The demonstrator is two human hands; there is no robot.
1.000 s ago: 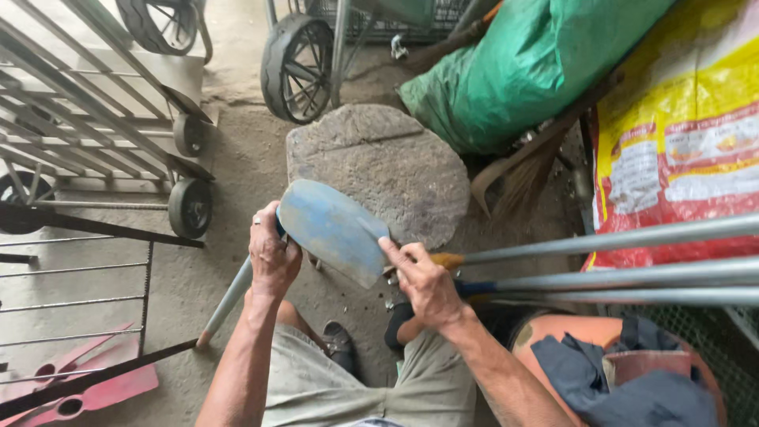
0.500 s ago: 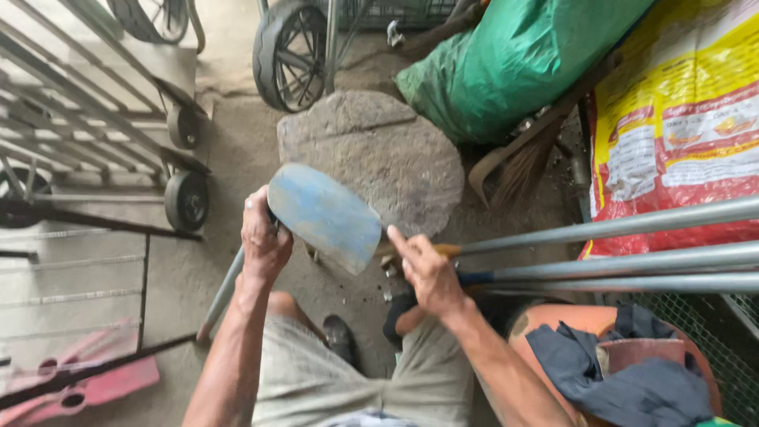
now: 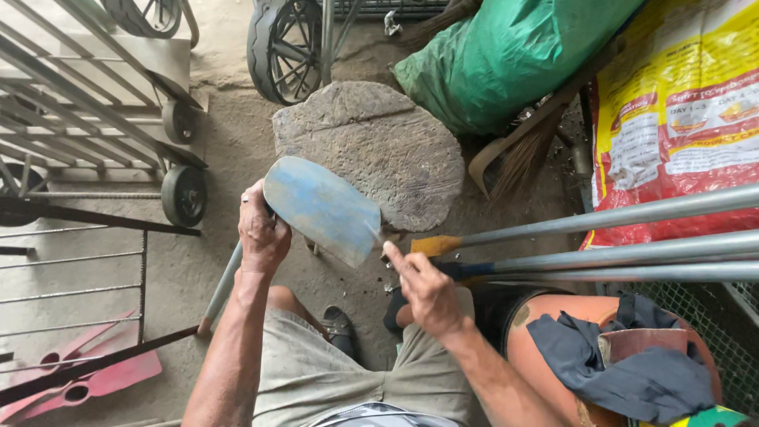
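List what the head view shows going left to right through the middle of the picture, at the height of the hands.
Metal railing → left hand → blue shovel blade → right hand → grey metal pipes.

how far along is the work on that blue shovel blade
Done: most of the blue shovel blade looks bare and smooth, with worn, greyish patches. In hand: the left hand grips the blade at its neck above the grey handle, while the right hand works a thin tool at the blade's edge; the tool is too small to name. Left: cannot tell how much of the edge remains.
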